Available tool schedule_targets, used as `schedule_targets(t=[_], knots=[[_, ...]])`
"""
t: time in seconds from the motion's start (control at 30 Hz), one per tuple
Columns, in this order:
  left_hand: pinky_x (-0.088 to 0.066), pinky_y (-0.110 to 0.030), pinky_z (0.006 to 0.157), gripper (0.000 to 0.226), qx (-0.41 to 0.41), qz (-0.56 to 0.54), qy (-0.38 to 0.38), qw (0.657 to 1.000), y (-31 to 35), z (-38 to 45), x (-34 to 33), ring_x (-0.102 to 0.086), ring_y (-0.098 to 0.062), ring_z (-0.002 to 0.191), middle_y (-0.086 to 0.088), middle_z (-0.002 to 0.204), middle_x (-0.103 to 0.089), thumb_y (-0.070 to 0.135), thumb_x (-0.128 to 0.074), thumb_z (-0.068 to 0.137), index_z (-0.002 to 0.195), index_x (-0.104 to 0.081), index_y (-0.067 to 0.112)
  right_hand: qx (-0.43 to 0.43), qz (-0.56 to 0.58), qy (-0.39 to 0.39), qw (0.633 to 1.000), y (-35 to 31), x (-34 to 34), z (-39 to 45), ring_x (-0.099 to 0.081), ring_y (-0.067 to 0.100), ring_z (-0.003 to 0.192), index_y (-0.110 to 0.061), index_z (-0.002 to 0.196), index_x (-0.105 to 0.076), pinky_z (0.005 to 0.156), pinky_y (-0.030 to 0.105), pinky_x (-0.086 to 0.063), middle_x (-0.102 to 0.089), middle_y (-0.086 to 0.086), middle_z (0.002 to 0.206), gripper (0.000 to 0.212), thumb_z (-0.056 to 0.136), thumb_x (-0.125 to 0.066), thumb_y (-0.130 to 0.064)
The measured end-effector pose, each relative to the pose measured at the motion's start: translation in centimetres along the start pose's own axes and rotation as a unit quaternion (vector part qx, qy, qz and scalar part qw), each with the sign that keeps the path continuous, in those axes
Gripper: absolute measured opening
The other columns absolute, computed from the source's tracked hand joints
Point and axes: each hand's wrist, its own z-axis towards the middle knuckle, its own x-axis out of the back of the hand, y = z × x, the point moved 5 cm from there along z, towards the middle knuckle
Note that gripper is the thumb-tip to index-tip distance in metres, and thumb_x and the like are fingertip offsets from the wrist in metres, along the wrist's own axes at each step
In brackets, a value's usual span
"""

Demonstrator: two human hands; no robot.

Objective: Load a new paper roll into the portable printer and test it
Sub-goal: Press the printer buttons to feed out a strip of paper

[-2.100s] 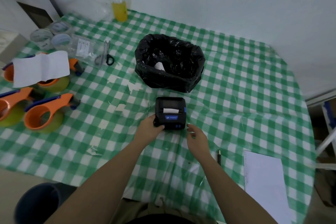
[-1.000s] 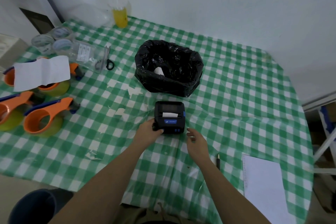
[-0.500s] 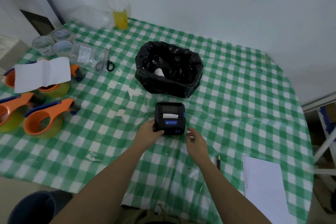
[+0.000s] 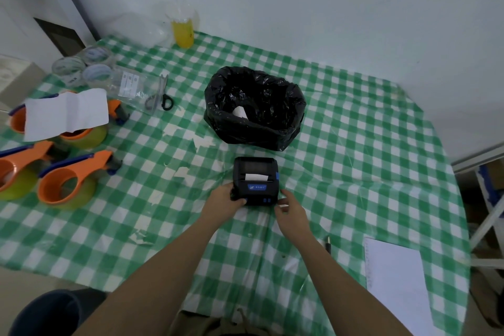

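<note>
A small black portable printer [image 4: 255,180] with a blue label sits on the green checked tablecloth [image 4: 354,172] in the middle of the table. Its lid is closed and a short strip of white paper [image 4: 255,177] sticks out of the slot. My left hand [image 4: 223,202] grips the printer's near left corner. My right hand [image 4: 290,209] rests at its near right corner, fingers curled and touching the front edge by the blue buttons.
A bin lined with a black bag [image 4: 255,109] stands just behind the printer. Orange tape dispensers [image 4: 68,183], a white sheet [image 4: 65,113], scissors [image 4: 159,95] and tape rolls [image 4: 81,65] lie at left. A notepad [image 4: 395,281] and pen [image 4: 328,244] lie at right. A yellow drink [image 4: 182,28] stands at the back.
The hands stay at the printer's front corners. My right hand has closed in from just short of the printer to its right front corner. The view has shifted slightly.
</note>
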Motion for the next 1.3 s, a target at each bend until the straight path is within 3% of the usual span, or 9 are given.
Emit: schedule_targets(t=[0.2, 0.4, 0.6, 0.8, 1.3], knots=[[-0.044, -0.029, 0.083, 0.038, 0.008, -0.004, -0.011, 1.0, 0.1, -0.1, 0.0, -0.062, -0.028, 0.103, -0.013, 0.116, -0.067, 0.012, -0.067, 0.079, 0.117, -0.06, 0.012, 0.004, -0.017, -0.008, 1.0, -0.4, 0.1, 0.2, -0.058, 0.022, 0.1, -0.016, 0.139, -0.036, 0.089, 0.041, -0.051, -0.057, 0.01, 0.125, 0.048, 0.093, -0.049, -0.013], [-0.047, -0.038, 0.094, 0.045, 0.011, 0.021, -0.032, 0.999, 0.3, -0.4, 0.6, -0.058, -0.03, 0.112, -0.013, 0.125, -0.062, 0.014, -0.066, 0.081, 0.125, -0.053, 0.012, 0.012, -0.016, -0.011, 1.0, -0.8, 0.4, 0.4, -0.058, 0.019, 0.096, -0.017, 0.137, -0.039, 0.083, 0.035, -0.049, -0.058, 0.01, 0.125, 0.047, 0.092, -0.051, -0.013], [-0.048, -0.043, 0.097, 0.046, 0.021, 0.031, 0.0, 0.999, 0.4, -0.7, 1.4, -0.061, -0.029, 0.11, -0.013, 0.132, -0.057, 0.018, -0.061, 0.085, 0.129, -0.05, 0.012, 0.013, -0.014, -0.01, 1.0, -1.0, 0.7, 0.5, -0.061, 0.024, 0.102, -0.016, 0.135, -0.042, 0.084, 0.037, -0.05, -0.058, 0.011, 0.125, 0.046, 0.091, -0.053, -0.015], [-0.049, -0.038, 0.091, 0.037, 0.008, 0.021, 0.038, 0.999, 1.1, -1.2, 1.7, -0.064, -0.029, 0.104, -0.013, 0.125, -0.062, 0.014, -0.058, 0.087, 0.123, -0.055, 0.011, 0.015, -0.016, -0.017, 1.0, -1.0, 0.9, 0.7, -0.057, 0.016, 0.092, -0.016, 0.137, -0.042, 0.076, 0.031, -0.047, -0.057, 0.01, 0.126, 0.047, 0.091, -0.053, -0.017], [-0.043, -0.029, 0.083, 0.036, 0.007, 0.006, 0.047, 0.999, 1.2, -1.5, 1.6, -0.065, -0.028, 0.099, -0.014, 0.122, -0.063, 0.01, -0.059, 0.087, 0.122, -0.055, 0.01, 0.01, -0.012, -0.017, 1.0, -0.6, 1.0, 0.6, -0.06, 0.022, 0.101, -0.014, 0.137, -0.04, 0.078, 0.03, -0.047, -0.056, 0.012, 0.127, 0.048, 0.091, -0.054, -0.019]])
